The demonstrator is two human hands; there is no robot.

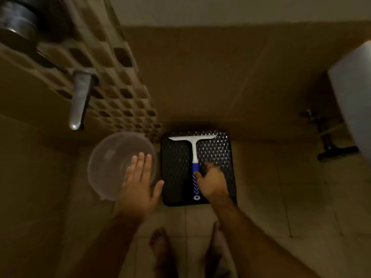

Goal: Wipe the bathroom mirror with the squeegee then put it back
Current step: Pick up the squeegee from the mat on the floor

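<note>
Dim bathroom: we see a beige tiled floor, and a mosaic-tiled wall up-left of the black mat, with a chrome tap sticking out of it. Black textured mat lies flat on the floor at the wall's foot. Clear plastic basin sits just left of the mat. Squeegee lies on the mat, long axis running away from us, white blade at the far end, blue handle toward us. Right hand sits at the handle, fingers loosely curled; we cannot tell whether they grip it. Left hand hovers over the basin's right rim, fingers spread, released. Bare feet below the mat.
</note>
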